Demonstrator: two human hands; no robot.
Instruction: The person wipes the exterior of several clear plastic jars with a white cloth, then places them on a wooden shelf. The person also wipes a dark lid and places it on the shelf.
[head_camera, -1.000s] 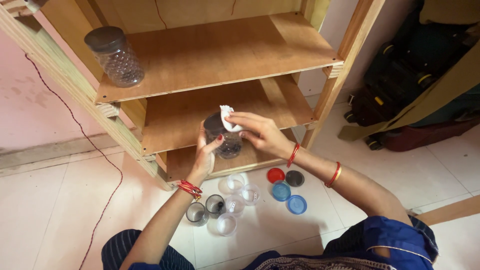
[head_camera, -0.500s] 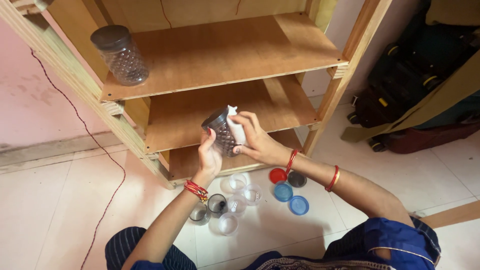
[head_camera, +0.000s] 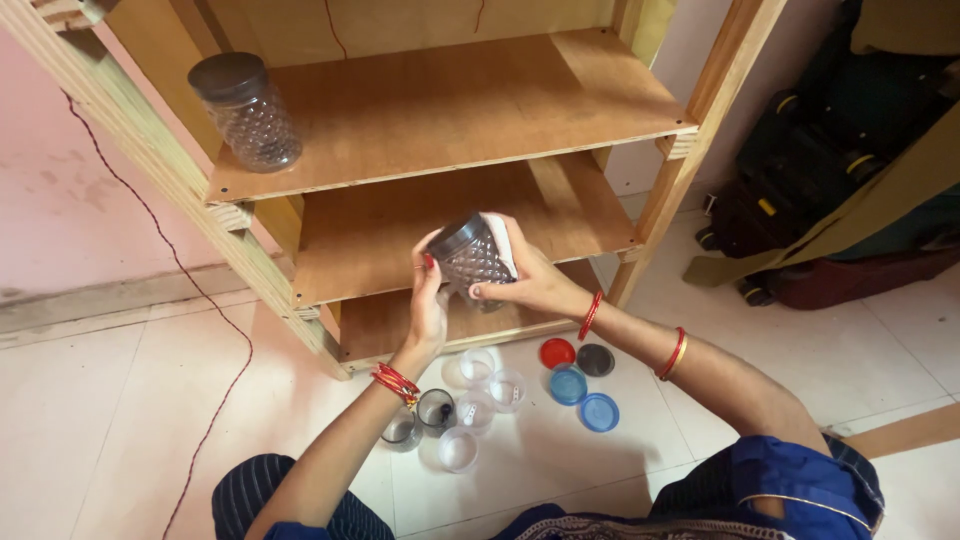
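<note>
Currently: left hand wraps a tilted, dimpled jar in front of the middle shelf; right hand pinches a white cloth against its side. Step: wiping. Next likely calls for turning the jar. Small cups and lids on the floor.

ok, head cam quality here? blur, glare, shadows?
Head view: sharp overall, slight softness on the left hand and right hand holding the dimpled jar; soft daylight, faint shadows on the floor tiles; mild wide-angle bending of the shelf posts; no harsh glare.
</note>
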